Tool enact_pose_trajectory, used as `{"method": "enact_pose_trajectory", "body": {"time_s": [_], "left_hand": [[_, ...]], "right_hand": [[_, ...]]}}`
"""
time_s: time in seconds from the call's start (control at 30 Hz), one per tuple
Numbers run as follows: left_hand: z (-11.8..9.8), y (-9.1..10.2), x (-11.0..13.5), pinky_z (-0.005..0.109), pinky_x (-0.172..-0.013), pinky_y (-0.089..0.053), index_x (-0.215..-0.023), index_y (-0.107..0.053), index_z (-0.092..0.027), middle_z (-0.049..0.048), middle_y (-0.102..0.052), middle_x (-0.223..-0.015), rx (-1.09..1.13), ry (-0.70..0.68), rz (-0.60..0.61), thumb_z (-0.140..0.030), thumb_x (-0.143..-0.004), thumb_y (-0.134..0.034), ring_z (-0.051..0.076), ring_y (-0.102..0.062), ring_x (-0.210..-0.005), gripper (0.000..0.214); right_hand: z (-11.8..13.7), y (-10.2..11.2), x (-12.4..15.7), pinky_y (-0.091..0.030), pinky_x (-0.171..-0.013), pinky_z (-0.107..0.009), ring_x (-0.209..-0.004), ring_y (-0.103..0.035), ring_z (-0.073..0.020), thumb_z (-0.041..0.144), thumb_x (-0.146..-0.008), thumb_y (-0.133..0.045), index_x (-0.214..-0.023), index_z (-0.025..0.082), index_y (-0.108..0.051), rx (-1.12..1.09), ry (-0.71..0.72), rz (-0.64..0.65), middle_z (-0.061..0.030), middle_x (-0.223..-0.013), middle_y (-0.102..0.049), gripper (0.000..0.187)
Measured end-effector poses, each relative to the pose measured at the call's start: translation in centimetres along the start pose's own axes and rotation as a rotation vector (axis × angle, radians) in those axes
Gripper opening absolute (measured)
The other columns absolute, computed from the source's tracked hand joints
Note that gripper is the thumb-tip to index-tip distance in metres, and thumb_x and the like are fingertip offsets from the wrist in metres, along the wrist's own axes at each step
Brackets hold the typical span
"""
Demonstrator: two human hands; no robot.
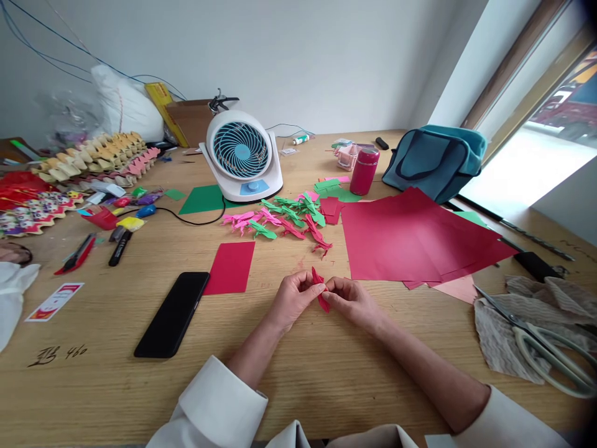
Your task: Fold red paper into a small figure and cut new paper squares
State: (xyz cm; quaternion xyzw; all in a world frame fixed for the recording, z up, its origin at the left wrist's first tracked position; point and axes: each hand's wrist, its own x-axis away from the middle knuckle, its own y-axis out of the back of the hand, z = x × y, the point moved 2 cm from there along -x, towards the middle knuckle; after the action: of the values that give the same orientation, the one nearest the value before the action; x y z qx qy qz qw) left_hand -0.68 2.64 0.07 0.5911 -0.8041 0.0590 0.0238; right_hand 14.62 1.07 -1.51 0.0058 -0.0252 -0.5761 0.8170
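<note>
Between my two hands is a small folded red paper figure (pixel 321 300), long and narrow with pointed ends. My left hand (pixel 298 297) pinches it from the left, thumb on top. From the right, my right hand (pixel 353 302) grips it with thumb and forefinger, and its other fingers are curled. Just beyond my hands lies a heap of folded paper figures in green (pixel 289 211), pink (pixel 242 219) and red (pixel 317 233). A red paper sheet (pixel 231 267) rests flat to the left, and large red sheets (pixel 396 236) spread out to the right.
A black phone (pixel 172 314) lies left of my arms. Behind the heap stand a white fan (pixel 241 155) and a red flask (pixel 364 171). A teal bag (pixel 433 162) sits at back right, scissors (pixel 536 336) on a cloth (pixel 494 348) at right. A cutter (pixel 77 254) and marker (pixel 120 247) lie left.
</note>
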Motion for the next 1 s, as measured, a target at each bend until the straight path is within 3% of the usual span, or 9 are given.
{"method": "enact_pose_trajectory", "body": {"time_s": [0.3,1.0], "left_hand": [[-0.4,-0.4,0.4,0.019,-0.051,-0.025,-0.067,-0.06,-0.015,-0.0054,-0.045,-0.059,0.09,0.096,-0.074,-0.043,-0.064,-0.078,0.007,-0.034,-0.055,0.034],[0.4,-0.9,0.2,0.021,-0.057,-0.032,-0.063,-0.06,-0.015,-0.0054,-0.049,-0.058,0.038,-0.077,-0.128,-0.03,-0.074,-0.071,0.008,-0.039,-0.057,0.022]], "right_hand": [[-0.5,-0.1,-0.3,-0.034,-0.057,-0.025,-0.061,-0.045,-0.0119,0.055,-0.083,-0.063,-0.077,0.018,-0.06,0.019,-0.033,0.0,0.0011,-0.068,-0.056,0.038],[0.4,-0.6,0.2,-0.029,-0.054,-0.024,-0.06,-0.037,-0.0108,0.037,-0.084,-0.059,-0.072,0.018,-0.051,0.19,-0.032,-0.034,0.004,-0.064,-0.043,0.024]]}}
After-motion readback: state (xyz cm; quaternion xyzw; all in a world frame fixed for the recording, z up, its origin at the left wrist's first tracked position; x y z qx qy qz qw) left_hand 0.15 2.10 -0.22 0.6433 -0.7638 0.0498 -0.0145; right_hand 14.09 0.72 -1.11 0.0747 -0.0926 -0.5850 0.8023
